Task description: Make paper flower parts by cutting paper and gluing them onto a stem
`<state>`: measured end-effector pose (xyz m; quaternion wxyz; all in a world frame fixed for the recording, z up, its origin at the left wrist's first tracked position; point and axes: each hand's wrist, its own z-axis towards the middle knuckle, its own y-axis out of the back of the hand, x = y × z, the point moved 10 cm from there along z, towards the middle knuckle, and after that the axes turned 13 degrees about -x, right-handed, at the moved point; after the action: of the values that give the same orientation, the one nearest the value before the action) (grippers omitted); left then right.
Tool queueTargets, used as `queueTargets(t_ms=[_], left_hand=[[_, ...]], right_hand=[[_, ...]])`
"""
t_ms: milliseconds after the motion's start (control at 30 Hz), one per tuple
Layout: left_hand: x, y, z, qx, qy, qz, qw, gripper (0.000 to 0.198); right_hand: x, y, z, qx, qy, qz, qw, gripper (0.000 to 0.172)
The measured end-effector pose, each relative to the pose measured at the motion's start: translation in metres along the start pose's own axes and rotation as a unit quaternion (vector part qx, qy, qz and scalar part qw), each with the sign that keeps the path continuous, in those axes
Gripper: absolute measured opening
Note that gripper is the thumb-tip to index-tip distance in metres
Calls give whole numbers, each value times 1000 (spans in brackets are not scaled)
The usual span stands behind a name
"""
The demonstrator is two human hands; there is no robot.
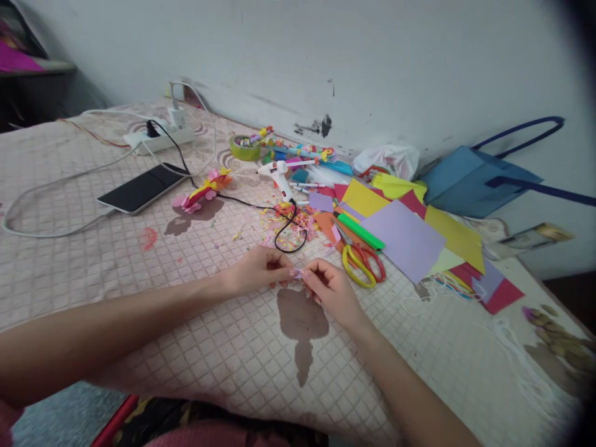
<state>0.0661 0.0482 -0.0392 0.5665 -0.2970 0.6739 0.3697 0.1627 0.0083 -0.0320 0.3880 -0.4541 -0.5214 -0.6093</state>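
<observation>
Between my two hands is a small piece of lilac paper [298,274], pinched at both ends by thumbs and fingertips. My left hand [261,270] grips its left side, my right hand [329,290] its right side. The fingers hide most of the paper. Both hands are just above the quilted cloth, over a brown stain [302,316]. To the right of my right hand lie scissors with yellow and red handles [361,266], beside a green marker or cutter [359,231]. Paper scraps [289,225] are heaped beyond the hands.
A white glue gun [278,177] with a black cord lies behind the scraps. Coloured paper sheets [405,239] spread to the right, near a blue bag [479,181]. At left are a phone [143,188], a power strip [162,139] and a paper-flower piece [203,191]. Green tape [244,149] stands near the wall.
</observation>
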Motion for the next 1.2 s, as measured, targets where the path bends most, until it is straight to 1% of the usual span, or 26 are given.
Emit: queueTargets(t_ms=[167, 267, 300, 400, 467, 567, 633, 700, 800, 867, 933, 1000, 1067, 1100, 1133, 1167, 1200], left_hand=[[0, 6, 1, -30, 13, -10, 999, 23], [0, 14, 4, -59, 12, -8, 998, 20], [1, 16, 5, -67, 11, -8, 998, 20], [4, 20, 9, -77, 12, -14, 997, 20], [6, 21, 11, -77, 18, -19, 997, 21], [6, 22, 11, -79, 27, -32, 996, 22], [5, 22, 10, -79, 31, -44, 995, 23], [6, 22, 9, -80, 40, -54, 995, 23], [8, 24, 11, -91, 63, -72, 991, 23], [10, 27, 14, -101, 76, -84, 988, 23], [10, 28, 19, -105, 83, -95, 986, 24], [9, 28, 24, -98, 88, -109, 985, 24], [6, 26, 27, -83, 91, -124, 985, 25], [4, 24, 27, -76, 91, -129, 984, 26], [3, 23, 27, -70, 92, -132, 984, 26], [1, 21, 25, -64, 90, -132, 985, 27], [-1, 18, 23, -57, 86, -129, 986, 27]], right_hand=[[0, 2, 2, -1, 18, -21, 1000, 22], [4, 9, 5, -27, 67, -103, 992, 23], [8, 12, 5, -43, 95, -144, 984, 22], [25, 25, 6, -93, 182, -247, 947, 19], [32, 41, 8, -127, 209, -283, 927, 18], [28, 80, 18, -185, 196, -333, 903, 19], [15, 108, 26, -209, 159, -378, 888, 16], [0, 129, 32, -216, 128, -429, 867, 20], [-24, 142, 40, -191, 89, -476, 854, 28], [-36, 145, 41, -180, 56, -485, 854, 31], [-40, 145, 40, -177, 41, -486, 855, 31], [-35, 145, 39, -185, 49, -480, 856, 28], [-25, 148, 37, -213, 58, -451, 865, 27], [-20, 151, 35, -233, 60, -416, 877, 29], [-15, 153, 34, -252, 60, -361, 896, 31], [-10, 152, 33, -264, 59, -286, 919, 34], [-7, 148, 32, -264, 54, -195, 943, 37]])
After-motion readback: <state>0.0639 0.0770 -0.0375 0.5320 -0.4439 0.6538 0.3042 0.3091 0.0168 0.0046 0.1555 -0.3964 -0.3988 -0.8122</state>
